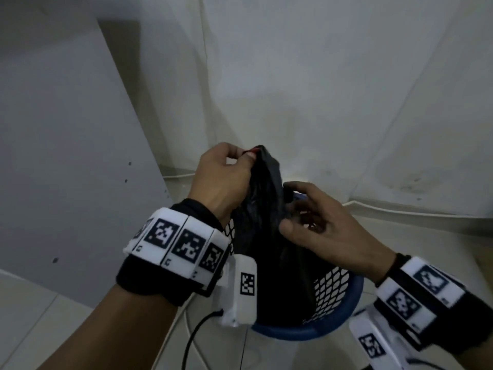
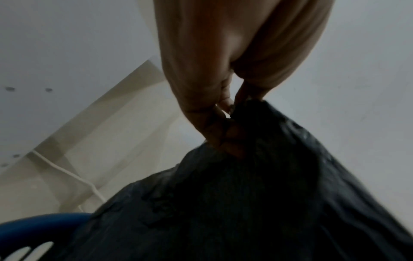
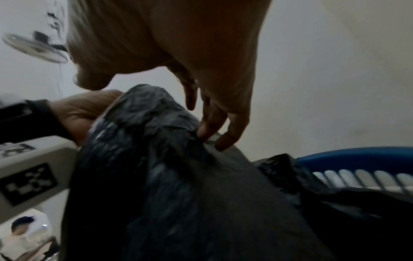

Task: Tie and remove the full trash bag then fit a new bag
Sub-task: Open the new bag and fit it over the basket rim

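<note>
Black plastic: the trash bag [image 1: 269, 209] stood in the blue-rimmed mesh basket [image 1: 333, 284] on the floor by the white wall [image 1: 320, 76], its upper part gathered and pulled up above the rim. Head view: left hand [image 1: 224, 174] was raised, fingers and thumb curled, pinching the bunched top of the bag; something red showed at the fingertips, identity unclear. Right hand [image 1: 325, 225] was lower, at the bag's right side; whether it gripped could not be told here. A black cable [image 1: 197, 335] lay on the floor beside the basket.

Left wrist view: the fingers [image 2: 223, 127] were closed on the bag's neck [image 2: 257, 159]; basket rim [image 2: 40, 224] at lower left.

Right wrist view: two right fingertips [image 3: 208, 130] touched a fold of the bag [image 3: 178, 185], the fingers nearly straight and not wrapped round it. Left hand [image 3: 82, 113] held the far side.
</note>
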